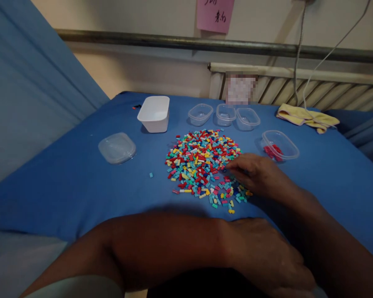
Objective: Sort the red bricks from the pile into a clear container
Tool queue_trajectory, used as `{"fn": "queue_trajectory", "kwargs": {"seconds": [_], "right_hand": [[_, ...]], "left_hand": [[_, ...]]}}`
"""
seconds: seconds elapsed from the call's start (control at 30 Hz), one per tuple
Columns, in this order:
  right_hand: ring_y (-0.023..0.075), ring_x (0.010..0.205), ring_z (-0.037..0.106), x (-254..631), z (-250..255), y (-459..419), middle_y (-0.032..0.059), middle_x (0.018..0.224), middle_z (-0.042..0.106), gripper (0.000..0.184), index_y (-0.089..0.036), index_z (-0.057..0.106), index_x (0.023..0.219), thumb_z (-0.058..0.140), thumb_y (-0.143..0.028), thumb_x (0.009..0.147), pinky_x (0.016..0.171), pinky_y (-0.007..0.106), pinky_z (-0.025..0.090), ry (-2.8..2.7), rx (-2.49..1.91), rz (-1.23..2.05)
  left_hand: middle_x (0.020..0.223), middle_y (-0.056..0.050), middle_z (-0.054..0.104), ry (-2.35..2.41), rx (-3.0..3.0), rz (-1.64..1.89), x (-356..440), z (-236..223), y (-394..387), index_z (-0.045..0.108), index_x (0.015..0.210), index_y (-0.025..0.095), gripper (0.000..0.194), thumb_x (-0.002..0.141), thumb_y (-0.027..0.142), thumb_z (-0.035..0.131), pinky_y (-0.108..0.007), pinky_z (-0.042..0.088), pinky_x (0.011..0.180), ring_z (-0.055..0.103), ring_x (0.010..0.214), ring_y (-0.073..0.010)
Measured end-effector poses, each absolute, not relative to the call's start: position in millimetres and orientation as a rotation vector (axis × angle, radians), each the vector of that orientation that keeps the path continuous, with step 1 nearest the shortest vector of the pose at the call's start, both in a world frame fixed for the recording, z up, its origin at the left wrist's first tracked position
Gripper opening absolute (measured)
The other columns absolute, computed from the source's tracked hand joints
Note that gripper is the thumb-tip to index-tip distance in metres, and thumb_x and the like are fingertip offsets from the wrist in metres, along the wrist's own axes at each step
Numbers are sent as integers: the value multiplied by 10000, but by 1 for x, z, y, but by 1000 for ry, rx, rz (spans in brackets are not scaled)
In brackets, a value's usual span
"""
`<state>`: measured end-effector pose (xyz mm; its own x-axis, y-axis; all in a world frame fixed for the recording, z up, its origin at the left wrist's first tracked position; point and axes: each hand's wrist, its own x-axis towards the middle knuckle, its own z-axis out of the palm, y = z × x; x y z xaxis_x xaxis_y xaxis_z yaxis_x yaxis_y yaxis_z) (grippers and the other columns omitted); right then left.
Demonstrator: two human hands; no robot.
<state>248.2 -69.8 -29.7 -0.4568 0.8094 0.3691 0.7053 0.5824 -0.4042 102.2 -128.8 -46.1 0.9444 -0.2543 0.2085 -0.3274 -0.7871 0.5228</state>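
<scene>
A broad pile of small toy bricks [199, 159] in red, blue, yellow, green and pink lies on the blue cloth. My right hand [255, 171] reaches over the pile's right side. Its fingers are pinched together at the bricks, and what is between the fingertips is too small to make out. Close to the camera, my left forearm crosses the front, with my left hand [267, 256] resting low at the right, back upward. The fingers of that hand are mostly hidden. Beyond my right hand stands a clear plastic container [286, 145] holding red bricks [272, 152].
Behind the pile are a white tub [155, 118] and three clear containers [200, 115]. A clear lid [117, 148] lies at left, near a single light-blue brick [151, 175]. A yellow cloth [304, 118] lies back right, before a radiator [273, 89]. Blue curtain [34, 82] hangs left.
</scene>
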Motion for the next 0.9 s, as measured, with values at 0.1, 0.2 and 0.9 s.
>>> {"fn": "queue_trajectory", "kwargs": {"seconds": [0.1,0.2,0.9], "right_hand": [[229,990,795,246,-37,-70,60,1067,853,186,-252,816,1139,659,-186,1066,901,376,622,-2345,-1141,390],[234,1028,806,245,-41,-69,53,1119,865,230,-270,831,1172,652,-175,1063,932,382,628,-2369,-1160,439],[361,1090,716,333,-9,-69,172,1147,793,206,-246,798,1134,622,-193,1041,991,544,542,-1762,-1648,-272]], "left_hand": [[993,-7,797,-412,2537,177,103,-47,-130,747,988,227,402,1148,448,451,-389,534,590,758,868,-201],[972,-15,796,-423,2539,215,104,-47,-129,759,984,223,414,1150,458,463,-371,540,618,766,873,-190],[1119,-15,823,-381,2475,201,102,-54,-131,779,1073,227,542,1173,554,359,-391,572,712,784,1033,-192]]}}
